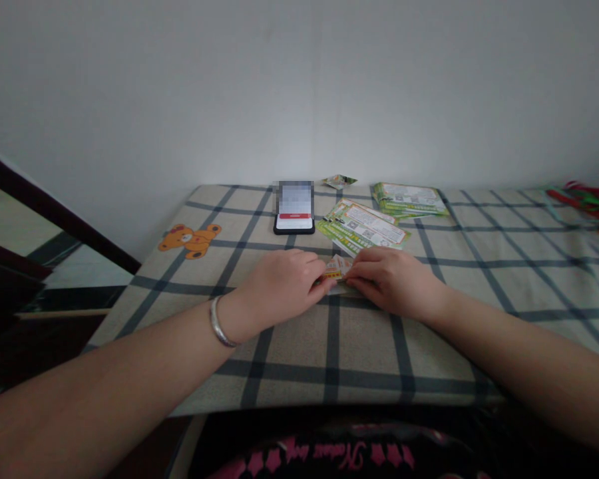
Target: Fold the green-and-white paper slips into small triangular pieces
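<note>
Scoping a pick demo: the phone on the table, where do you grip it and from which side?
Grip the phone across its two long edges, coming from above. It seems to lie flat, screen up, on the cloth, so only the edges offer purchase. Its left edge is clear; leaflets lie close to its right. The left hand and right hand both pinch a packet.

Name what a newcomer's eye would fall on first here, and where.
At the middle of the checked cloth, the left hand and right hand pinch a small orange card between them. Just beyond lie green leaflets, with a phone to their left. An orange teddy bear print marks the cloth's left side.
</note>
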Tool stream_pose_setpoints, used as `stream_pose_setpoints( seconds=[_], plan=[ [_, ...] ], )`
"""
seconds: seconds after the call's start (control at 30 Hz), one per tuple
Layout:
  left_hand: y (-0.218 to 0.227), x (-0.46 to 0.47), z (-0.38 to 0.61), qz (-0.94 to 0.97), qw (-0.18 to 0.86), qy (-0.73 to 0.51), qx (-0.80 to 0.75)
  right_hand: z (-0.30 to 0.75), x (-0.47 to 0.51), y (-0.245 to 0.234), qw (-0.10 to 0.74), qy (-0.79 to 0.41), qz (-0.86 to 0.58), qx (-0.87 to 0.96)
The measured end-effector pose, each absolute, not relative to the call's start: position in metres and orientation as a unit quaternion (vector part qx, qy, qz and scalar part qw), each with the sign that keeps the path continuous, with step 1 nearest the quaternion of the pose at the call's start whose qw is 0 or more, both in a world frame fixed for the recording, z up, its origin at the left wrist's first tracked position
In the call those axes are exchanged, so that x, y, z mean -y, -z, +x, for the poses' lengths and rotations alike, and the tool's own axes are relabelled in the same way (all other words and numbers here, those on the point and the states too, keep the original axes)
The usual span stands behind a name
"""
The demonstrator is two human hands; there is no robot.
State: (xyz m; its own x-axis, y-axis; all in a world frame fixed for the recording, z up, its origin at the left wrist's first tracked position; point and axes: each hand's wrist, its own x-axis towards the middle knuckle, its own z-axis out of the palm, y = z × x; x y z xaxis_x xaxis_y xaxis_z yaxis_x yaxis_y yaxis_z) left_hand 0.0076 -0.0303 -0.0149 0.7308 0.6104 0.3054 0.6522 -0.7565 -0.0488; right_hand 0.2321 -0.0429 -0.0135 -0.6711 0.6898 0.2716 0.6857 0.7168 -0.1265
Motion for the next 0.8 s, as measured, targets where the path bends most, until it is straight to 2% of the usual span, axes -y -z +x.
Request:
stream_pose_setpoints(
  seconds=[0.33,0.8],
  plan=[
    [0.017,0.023,0.012,-0.905,0.004,0.121,0.408,0.231,0.034,0.019,0.177,-0.048,-0.418,0.890],
    [0.019,0.022,0.013,-0.907,0.123,0.122,0.383,0.228,0.032,0.022,0.196,-0.102,-0.458,0.861]
  ],
)
